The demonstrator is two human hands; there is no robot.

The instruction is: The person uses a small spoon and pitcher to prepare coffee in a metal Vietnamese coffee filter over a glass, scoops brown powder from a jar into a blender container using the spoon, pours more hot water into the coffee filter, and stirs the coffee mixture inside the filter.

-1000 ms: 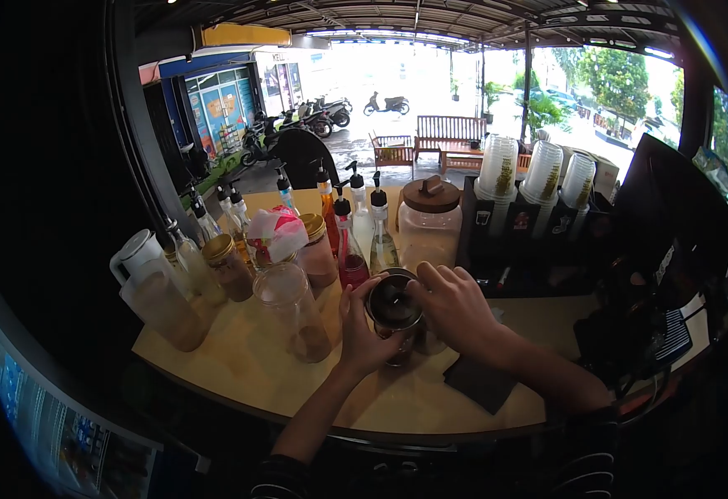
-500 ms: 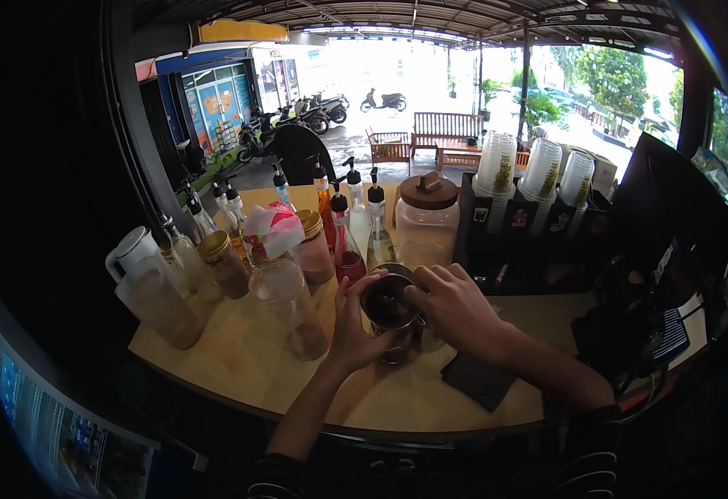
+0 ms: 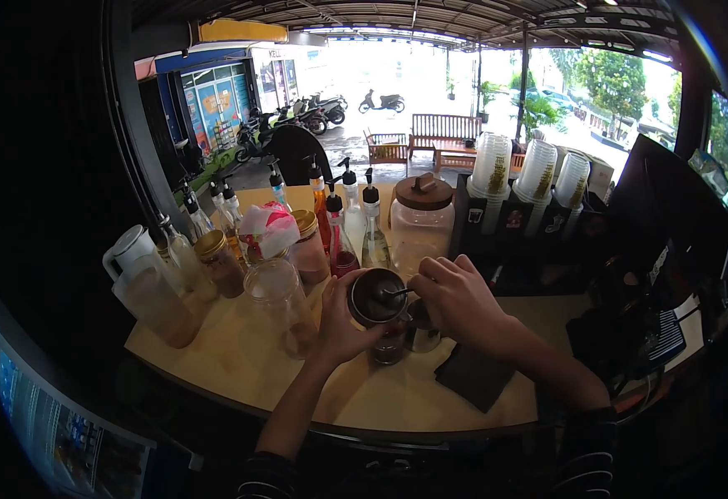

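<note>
My left hand (image 3: 336, 330) is wrapped around a round metal pitcher (image 3: 365, 309), which is tilted with its mouth toward me. The inside looks dark; its contents are hard to make out. Between the fingers of my right hand (image 3: 462, 306) is the dark thin handle of a spoon (image 3: 399, 292), whose lower end is inside the pitcher. Directly below stands a clear glass (image 3: 389, 349) with something dark in it, partly covered by the pitcher and my left hand. Another small container (image 3: 423, 338) is beside that glass, under my right hand.
Several pump bottles (image 3: 372, 237) and a big lidded jar (image 3: 422, 220) line the far side. Clear jars (image 3: 274, 291) and a white-lidded jug (image 3: 152, 287) stand left. A dark cloth (image 3: 476, 378) lies right, below a rack of plastic cups (image 3: 493, 166) and a monitor (image 3: 651, 208).
The pitcher has tipped further toward me and shifted slightly left, showing the glass below more. My right hand has drawn back a little, and the spoon handle now shows.
</note>
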